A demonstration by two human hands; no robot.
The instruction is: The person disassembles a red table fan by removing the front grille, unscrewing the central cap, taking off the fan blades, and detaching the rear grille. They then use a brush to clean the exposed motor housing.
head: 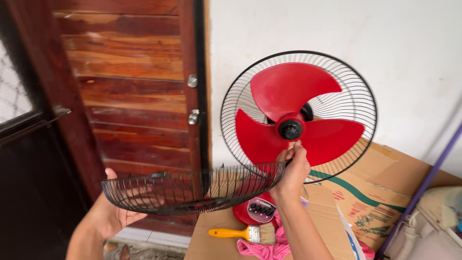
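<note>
Open air left of the red blades [293, 113], before the wooden door [134, 96]. Blocked below by detached front grille [192, 190], paintbrush [245, 233], pink cloth [267, 246].

Looks like somebody's home, right by the entrance: varnished wooden door [130, 91], plain white wall [337, 29], flattened cardboard box [375, 202] on the floor, and a red household fan [298, 115].

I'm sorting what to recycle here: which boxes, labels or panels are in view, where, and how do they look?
Cardboard box: flattened, brown, leaning on the wall behind the fan, with green stripe and red and green printing.
Control panel: on the fan's red base, a rounded pale plate with a row of dark buttons.
</note>
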